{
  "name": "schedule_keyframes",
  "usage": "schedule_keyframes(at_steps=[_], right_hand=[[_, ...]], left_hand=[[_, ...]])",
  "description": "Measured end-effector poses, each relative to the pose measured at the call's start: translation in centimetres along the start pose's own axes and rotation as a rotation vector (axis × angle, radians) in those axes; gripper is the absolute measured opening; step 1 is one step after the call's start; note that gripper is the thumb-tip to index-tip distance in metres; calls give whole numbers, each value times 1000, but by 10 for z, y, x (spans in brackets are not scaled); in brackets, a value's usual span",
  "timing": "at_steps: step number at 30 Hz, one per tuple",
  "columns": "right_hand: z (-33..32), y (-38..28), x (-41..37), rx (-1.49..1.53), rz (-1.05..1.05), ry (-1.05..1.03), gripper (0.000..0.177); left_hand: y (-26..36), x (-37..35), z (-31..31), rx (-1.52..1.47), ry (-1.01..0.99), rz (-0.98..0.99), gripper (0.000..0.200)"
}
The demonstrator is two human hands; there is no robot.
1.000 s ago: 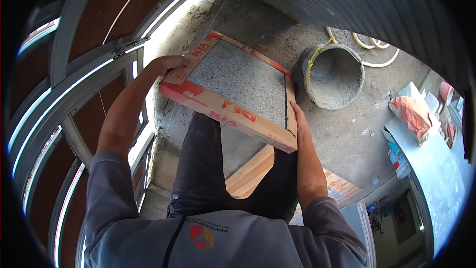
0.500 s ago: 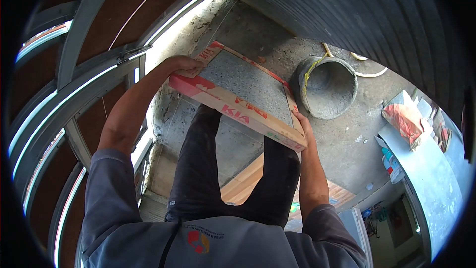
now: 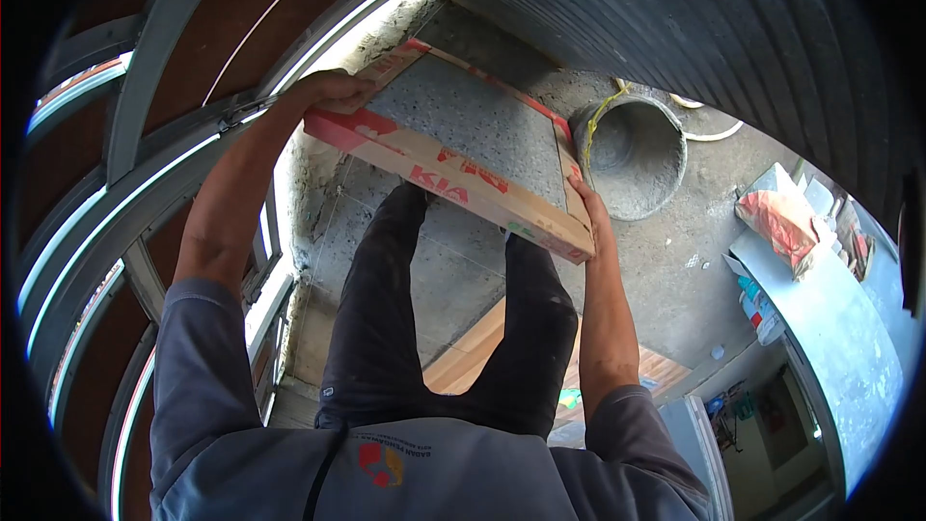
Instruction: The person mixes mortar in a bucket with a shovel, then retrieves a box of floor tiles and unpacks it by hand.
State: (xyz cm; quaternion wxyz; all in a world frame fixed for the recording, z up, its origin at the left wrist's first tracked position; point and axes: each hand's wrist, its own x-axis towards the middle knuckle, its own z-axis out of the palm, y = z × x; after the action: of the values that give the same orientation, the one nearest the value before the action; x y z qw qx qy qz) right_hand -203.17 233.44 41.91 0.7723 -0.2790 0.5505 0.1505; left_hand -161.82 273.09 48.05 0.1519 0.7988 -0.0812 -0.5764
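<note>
Both my hands carry a box of tiles [image 3: 473, 121], a shallow cardboard carton marked KIA with a grey speckled tile face showing in its open top. My left hand [image 3: 340, 92] is closed over the carton's left end, at the red and tan corner. Along the right end, my right hand [image 3: 590, 212] grips the edge, thumb on top and the other fingers mostly hidden. The carton is held tilted, above the floor and in front of my legs. Its underside cannot be seen.
A dark bucket [image 3: 637, 156] with a yellow cord stands just right of the carton. A torn paper sack [image 3: 779, 230] lies on a pale sheet [image 3: 830, 318] at the right. Corrugated metal [image 3: 656, 10] rises ahead, and a metal-framed gate [image 3: 145, 135] runs along the left.
The carton has been raised and brought nearer to me, shifting slightly left, with both hands still on it. More of my legs and the floor shows beneath it.
</note>
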Motion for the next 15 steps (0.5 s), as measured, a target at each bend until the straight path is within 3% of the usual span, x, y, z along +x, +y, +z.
schedule_keyframes(at_steps=[2,6,9,11,12,15], right_hand=[[15,-21,-7,-1,20,6,37],[21,-38,7,-20,-3,-2,37],[26,-39,21,-24,-49,-54,38],[18,-35,26,-14,-101,-85,39],[13,-35,26,-102,-148,-4,40],[-13,-33,28,-392,-229,233,49]], left_hand=[[-3,15,-13,36,-24,26,67],[8,26,-33,-187,-134,35,46],[22,19,-34,73,-25,0,50],[34,8,-33,-22,-47,-17,49],[28,14,-36,-221,-165,-37,44],[15,-2,-25,-687,-232,71,39]])
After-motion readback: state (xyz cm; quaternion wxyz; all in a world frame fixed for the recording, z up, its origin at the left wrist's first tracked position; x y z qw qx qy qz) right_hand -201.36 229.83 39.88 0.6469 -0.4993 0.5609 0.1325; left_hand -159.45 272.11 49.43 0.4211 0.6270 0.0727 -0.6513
